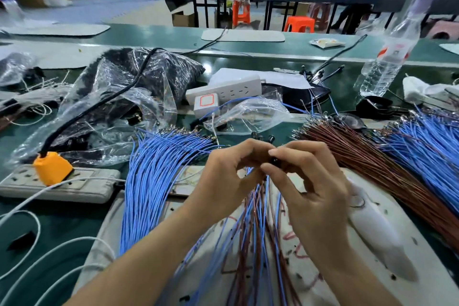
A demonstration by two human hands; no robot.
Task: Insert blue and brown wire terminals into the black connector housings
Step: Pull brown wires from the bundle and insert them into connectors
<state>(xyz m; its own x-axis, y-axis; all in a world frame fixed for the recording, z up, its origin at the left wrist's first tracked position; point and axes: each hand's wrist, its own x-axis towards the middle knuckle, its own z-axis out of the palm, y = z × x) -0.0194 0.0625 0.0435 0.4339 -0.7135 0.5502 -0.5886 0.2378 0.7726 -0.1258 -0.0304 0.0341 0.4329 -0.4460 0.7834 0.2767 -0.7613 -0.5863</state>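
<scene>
My left hand (231, 171) and my right hand (313, 181) meet above the white work mat (387, 251). Between their fingertips sits a small black connector housing (274, 161), pinched by my right thumb and forefinger. My left fingers curl in against it from the left; what they pinch is hidden. A hanging bunch of blue and brown wires (258, 218) drops from the hands toward me. A loose bundle of blue wires (154, 174) lies to the left. A brown wire bundle (367, 164) and a second blue bundle (427, 154) lie to the right.
A grey power strip (74, 186) with an orange plug (51, 167) lies at the left. Clear plastic bags (119, 107) of black parts sit behind it, a white power strip (223, 89) further back. A water bottle (387, 62) stands at the right. White cables (32, 243) loop at the lower left.
</scene>
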